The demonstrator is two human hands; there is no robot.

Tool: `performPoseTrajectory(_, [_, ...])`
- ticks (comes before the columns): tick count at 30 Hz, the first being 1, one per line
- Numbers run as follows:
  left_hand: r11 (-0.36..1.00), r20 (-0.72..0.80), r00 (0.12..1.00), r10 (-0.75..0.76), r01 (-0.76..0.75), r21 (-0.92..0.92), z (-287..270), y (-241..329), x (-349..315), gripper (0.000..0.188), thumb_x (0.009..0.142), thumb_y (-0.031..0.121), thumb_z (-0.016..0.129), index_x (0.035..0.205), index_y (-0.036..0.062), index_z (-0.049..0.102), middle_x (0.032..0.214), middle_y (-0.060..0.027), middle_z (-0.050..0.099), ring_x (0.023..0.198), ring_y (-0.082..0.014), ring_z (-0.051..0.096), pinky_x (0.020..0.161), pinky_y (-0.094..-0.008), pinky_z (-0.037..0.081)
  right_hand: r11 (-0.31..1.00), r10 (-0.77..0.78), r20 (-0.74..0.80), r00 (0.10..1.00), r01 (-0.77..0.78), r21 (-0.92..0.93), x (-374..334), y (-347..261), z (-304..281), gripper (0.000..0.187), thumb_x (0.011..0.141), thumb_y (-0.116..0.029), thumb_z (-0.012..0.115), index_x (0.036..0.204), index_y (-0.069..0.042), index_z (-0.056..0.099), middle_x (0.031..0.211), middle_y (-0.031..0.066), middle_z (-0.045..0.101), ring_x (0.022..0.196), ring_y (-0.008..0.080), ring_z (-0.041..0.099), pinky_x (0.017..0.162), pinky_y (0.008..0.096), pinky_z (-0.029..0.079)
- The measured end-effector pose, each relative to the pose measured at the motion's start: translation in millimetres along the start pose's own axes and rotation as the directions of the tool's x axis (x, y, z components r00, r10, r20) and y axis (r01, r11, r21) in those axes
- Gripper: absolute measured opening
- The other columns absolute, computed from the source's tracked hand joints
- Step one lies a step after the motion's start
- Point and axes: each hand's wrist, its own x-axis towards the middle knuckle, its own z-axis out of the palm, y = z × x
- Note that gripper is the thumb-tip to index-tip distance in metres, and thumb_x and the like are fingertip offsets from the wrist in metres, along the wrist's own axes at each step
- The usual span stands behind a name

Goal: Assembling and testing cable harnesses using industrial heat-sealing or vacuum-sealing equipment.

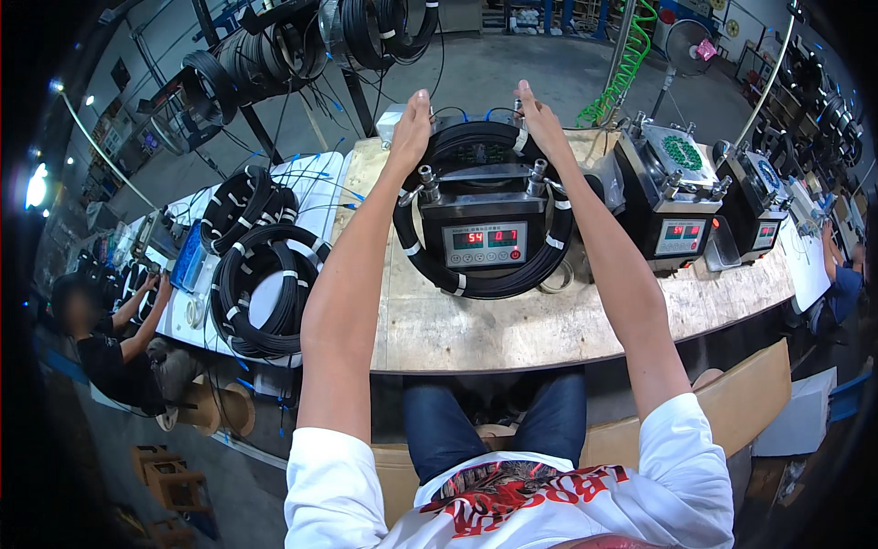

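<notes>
Person seated at a pale wooden plank workbench (pixel 512 329), both bare arms stretched forward. Landmark: the black box-shaped machine with a grey front panel and red digit display (pixel 482 240), standing mid-bench straight ahead of the person. A black coil of cable with white tape bands (pixel 476 284) is looped around that machine, its lower arc hanging in front of the panel and its upper arc behind the machine top. Left hand (pixel 411 128) is on the coil's upper left, fingers extended and close together, pressed flat on the far side; grip underneath cannot be told. Right hand (pixel 541 121) is on the coil's upper right, fingers likewise straight and together, touching the banded cable. Right of the machine: two similar black machines (pixel 677 210). Left of it: stacked black banded coils (pixel 251 265) on a white sheet. Further left, another person (pixel 119 339) in black, seated.
</notes>
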Motion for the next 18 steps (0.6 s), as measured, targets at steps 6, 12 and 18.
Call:
performPoseTrajectory(6, [0.999, 0.037, 0.999, -0.029, 0.027, 0.042, 4, 0, 2, 0.078, 0.103, 0.063, 0.031, 0.149, 0.0011, 0.042, 0.14, -0.0154, 0.055, 0.114, -0.0216, 0.057, 0.108, -0.035, 0.035, 0.999, -0.034, 0.043, 0.999, 0.033, 0.025, 3, 7, -3, 0.088, 0.095, -0.078, 0.025, 0.142, -0.01, 0.055, 0.115, 0.0225, 0.067, 0.118, 0.033, 0.059, 0.104, 0.0418, 0.039])
performPoseTrajectory(12, [0.991, 0.032, 0.999, 0.005, -0.009, 0.135, 3, 2, 2, 0.074, 0.099, 0.065, 0.039, 0.147, 0.0085, 0.046, 0.131, -0.0233, 0.061, 0.126, -0.0346, 0.056, 0.108, -0.0383, 0.038, 0.982, -0.031, 0.113, 0.993, 0.009, 0.189, 6, 12, -5, 0.089, 0.095, -0.077, 0.026, 0.146, -0.008, 0.05, 0.118, 0.0218, 0.065, 0.112, 0.0297, 0.059, 0.098, 0.0421, 0.044])
performPoseTrajectory(18, [0.993, 0.022, 0.999, 0.026, -0.029, 0.112, 4, 6, -2, 0.074, 0.098, 0.064, 0.042, 0.146, 0.0086, 0.047, 0.127, -0.0237, 0.063, 0.123, -0.0355, 0.058, 0.105, -0.0393, 0.04, 0.998, -0.038, 0.024, 0.999, 0.037, 0.053, 4, 10, -4, 0.089, 0.095, -0.077, 0.025, 0.141, -0.006, 0.055, 0.116, 0.0221, 0.068, 0.12, 0.0332, 0.058, 0.105, 0.0406, 0.039])
